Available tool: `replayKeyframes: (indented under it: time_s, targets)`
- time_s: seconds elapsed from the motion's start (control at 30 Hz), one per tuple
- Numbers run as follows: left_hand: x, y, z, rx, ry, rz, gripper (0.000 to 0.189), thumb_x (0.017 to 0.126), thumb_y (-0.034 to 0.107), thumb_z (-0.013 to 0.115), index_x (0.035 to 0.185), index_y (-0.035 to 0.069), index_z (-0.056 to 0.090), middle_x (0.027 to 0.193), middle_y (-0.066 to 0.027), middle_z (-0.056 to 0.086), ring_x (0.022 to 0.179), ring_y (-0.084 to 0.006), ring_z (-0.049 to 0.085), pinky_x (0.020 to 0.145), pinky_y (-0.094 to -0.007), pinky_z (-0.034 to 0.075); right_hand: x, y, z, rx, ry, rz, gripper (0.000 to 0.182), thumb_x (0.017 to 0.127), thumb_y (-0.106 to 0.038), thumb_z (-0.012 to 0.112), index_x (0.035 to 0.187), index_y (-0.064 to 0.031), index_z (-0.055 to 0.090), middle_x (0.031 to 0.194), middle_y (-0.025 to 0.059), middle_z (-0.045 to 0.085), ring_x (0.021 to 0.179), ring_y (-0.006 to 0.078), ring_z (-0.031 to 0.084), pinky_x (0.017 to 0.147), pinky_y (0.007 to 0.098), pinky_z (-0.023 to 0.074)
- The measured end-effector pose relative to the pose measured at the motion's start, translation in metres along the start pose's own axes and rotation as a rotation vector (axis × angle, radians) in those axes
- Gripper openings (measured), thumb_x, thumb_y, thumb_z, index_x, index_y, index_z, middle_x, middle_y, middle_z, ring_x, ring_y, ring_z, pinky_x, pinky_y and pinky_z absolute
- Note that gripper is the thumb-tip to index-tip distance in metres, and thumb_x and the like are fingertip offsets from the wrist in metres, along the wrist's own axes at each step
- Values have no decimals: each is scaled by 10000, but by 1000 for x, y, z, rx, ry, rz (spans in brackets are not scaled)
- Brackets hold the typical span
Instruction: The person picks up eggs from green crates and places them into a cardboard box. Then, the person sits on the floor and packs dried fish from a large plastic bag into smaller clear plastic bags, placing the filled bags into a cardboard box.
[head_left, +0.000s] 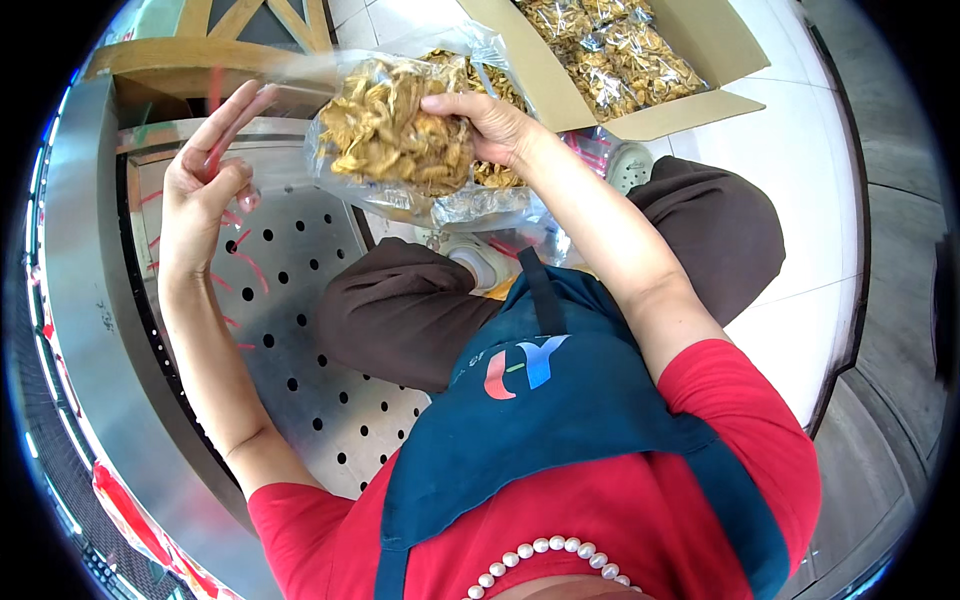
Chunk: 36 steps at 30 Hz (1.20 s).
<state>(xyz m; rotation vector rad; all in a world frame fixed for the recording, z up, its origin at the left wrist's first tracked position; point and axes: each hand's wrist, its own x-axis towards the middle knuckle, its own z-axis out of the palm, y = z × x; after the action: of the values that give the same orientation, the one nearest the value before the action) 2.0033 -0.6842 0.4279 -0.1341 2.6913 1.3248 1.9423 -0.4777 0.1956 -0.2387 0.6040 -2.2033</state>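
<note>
My right hand (495, 124) grips a clear plastic bag of dried yellow-brown pieces (390, 142), which look like dried mushrooms. The thumb presses on its front. Toward my left hand (214, 161), the bag's thin upper end stretches out, blurred. A thin red tie (214, 159) runs through the left hand, apparently pinched by the thumb, while two fingers point up beside the plastic. Whether those fingers touch the plastic, I cannot tell. Behind the held bag sits a larger clear bag (484, 210) with more of the same dried pieces.
An open cardboard box (559, 86) holds several filled bags (649, 60). More red ties (253, 271) lie scattered over a perforated steel panel (292, 337) at left. A wooden frame (195, 56) stands beyond it. My shoes (484, 259) rest on the tiled floor (795, 225).
</note>
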Motion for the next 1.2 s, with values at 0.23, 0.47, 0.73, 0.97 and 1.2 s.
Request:
replayKeyframes:
  time_s: [0.23, 0.47, 0.73, 0.97, 1.2]
  targets:
    - [13, -26, 11, 62, 20, 59, 681, 738, -59, 449, 1412, 36, 470, 1385, -47, 553, 644, 4, 520, 521, -157, 404, 25, 11, -56, -1350, 822, 109, 885, 905, -310, 628, 1525, -35, 60, 1535, 244, 211, 1352, 354, 389, 1102, 462, 357]
    - [28, -63, 33, -157, 128, 134, 691, 746, -124, 497, 1424, -28, 403, 1409, -135, 499, 1003, -126, 535, 769, -237, 460, 23, -11, -45, -1499, 748, -774, 405, 843, -87, 571, 1247, -51, 575, 1243, 169, 591, 1126, 229, 576, 968, 370, 458]
    - [52, -92, 59, -214, 129, 26, 685, 762, -131, 429, 1440, -65, 351, 1436, -172, 469, 771, -105, 630, 584, -223, 494, 79, 24, -45, -2081, 223, 682, 874, 691, -460, 791, 1392, -46, 474, 1488, 199, 342, 1385, 323, 324, 1117, 450, 335]
    - [58, -137, 61, -137, 180, 35, 616, 776, -38, 508, 1390, -2, 476, 1323, -89, 598, 755, -49, 606, 589, -235, 507, 120, 60, -70, -2190, 93, 692, 1283, 465, -655, 854, 1499, -128, 306, 1590, 189, 85, 1464, 418, -13, 1115, 686, 147]
    - [68, -159, 62, -103, 200, 145, 639, 769, -69, 479, 1404, -4, 444, 1191, -145, 646, 739, -103, 613, 663, -251, 517, 77, 92, -46, -2257, -7, 630, 1110, 547, -491, 870, 1465, -151, 346, 1431, 198, 347, 1313, 382, 324, 1027, 573, 374]
